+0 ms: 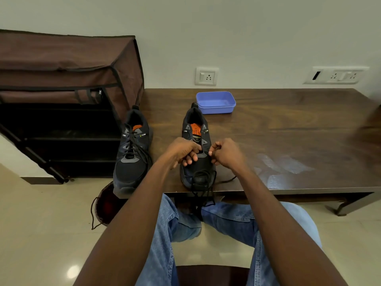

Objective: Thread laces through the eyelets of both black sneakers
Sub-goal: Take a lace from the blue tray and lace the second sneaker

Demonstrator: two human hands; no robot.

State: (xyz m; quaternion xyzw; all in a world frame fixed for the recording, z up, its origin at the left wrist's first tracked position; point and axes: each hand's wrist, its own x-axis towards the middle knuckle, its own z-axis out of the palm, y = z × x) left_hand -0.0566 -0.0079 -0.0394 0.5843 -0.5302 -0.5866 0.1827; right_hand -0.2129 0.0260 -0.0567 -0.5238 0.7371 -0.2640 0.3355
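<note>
On the dark wooden table (pixel 288 129), both sneakers sit at the near edge, toes toward the person. Right of them the surface is open. Laced sneaker (pixel 132 153) stands at the left corner. Unlaced sneaker (pixel 196 149) is mid-edge; its lace (pixel 203 182) hangs over the edge. Left hand (pixel 181 150) grips the eyelet area; right hand (pixel 226 154) apparently pinches a lace end.

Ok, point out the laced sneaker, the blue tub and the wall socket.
laced sneaker (pixel 132 153), head view, on its crossed laces.
blue tub (pixel 216 108), head view, on its front wall.
wall socket (pixel 206 76), head view, on its faceplate.
</note>
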